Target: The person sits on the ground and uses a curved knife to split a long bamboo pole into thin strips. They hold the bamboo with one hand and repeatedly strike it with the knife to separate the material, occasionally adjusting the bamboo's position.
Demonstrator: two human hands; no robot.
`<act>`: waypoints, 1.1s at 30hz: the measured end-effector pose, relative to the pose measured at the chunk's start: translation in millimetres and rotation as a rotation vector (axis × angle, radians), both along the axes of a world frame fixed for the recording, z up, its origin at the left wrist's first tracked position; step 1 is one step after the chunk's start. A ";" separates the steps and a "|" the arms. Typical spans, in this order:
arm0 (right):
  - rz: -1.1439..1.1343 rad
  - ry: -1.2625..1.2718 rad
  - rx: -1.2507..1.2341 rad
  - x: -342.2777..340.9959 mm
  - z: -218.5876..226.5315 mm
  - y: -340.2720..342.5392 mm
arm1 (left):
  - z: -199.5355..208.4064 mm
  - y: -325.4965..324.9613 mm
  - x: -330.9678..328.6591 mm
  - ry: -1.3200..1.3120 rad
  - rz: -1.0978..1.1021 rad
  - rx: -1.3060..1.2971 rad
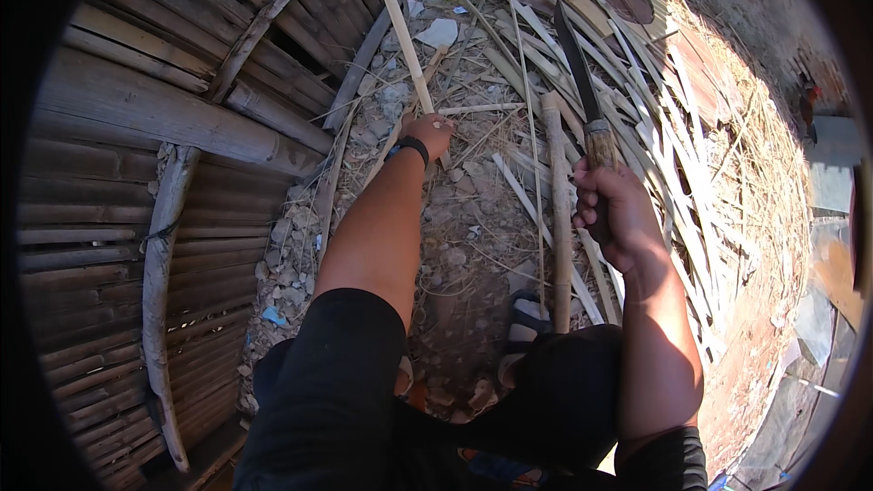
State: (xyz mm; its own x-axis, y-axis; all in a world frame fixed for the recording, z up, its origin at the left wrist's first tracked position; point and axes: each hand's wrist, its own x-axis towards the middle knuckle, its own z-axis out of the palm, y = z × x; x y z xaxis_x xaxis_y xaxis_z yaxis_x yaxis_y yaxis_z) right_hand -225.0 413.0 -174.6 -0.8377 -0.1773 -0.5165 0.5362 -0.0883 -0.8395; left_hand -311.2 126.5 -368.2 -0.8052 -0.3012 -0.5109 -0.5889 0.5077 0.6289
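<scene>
While a slatted wall [100, 109] stands at far left, a pale strip [397, 23] slants over the rubble [296, 264], its near end gripped in the left hand's [429, 135] curled fingers. It looks light, stiff yet springy, with possibly splintery edges, so its flat faces should hold best. Farther right, the knife [577, 68], likely blade-heavy, points away, its wooden handle [600, 144] wrapped by the right hand [623, 209], beside heaped strips [673, 173].

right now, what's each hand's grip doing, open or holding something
Left hand: closed, holding a long pale strip.
Right hand: closed, holding a long-bladed knife by its wooden handle, blade pointing away.
</scene>
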 end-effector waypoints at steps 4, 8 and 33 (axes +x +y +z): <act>0.013 0.009 0.029 -0.6 -1.5 -1.9 | -17.2 -8.7 -19.5 -0.014 -0.068 -0.095; 0.048 0.013 0.015 -2.8 -7.1 -1.3 | -52.1 -27.6 -24.2 0.035 -0.061 -0.198; 0.026 0.013 0.010 -0.9 -6.1 -2.1 | -45.9 -14.8 14.1 0.237 0.137 -0.146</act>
